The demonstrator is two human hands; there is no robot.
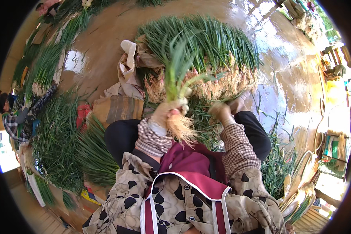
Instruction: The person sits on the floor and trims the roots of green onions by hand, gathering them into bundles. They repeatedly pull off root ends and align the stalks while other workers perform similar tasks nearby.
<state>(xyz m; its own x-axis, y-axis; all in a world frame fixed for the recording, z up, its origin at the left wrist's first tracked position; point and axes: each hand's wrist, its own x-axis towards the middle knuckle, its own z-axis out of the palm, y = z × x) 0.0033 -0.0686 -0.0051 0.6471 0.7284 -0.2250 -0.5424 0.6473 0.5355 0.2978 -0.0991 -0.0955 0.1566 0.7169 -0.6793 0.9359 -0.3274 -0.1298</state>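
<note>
My left hand (160,114), in a pale glove, grips a bunch of spring onions (172,79) near the bulb end. The green leaves point away from me, blurred by motion. Its stringy roots (181,125) hang towards my lap, over the maroon apron (187,158). To the right, my right hand (221,112) is low near my bare foot (239,102). It is too blurred to show whether its fingers hold anything. Ahead of both hands lies a wide row of spring onions (204,44), with roots (213,86) facing me.
Beside my left knee are loose trimmed leaves (57,146), a leafy bundle (96,155) and a striped sack (120,108). More leaf scraps (278,163) lie at right on the wet, shiny floor (105,38). Another person (17,120) sits at far left, handling onions.
</note>
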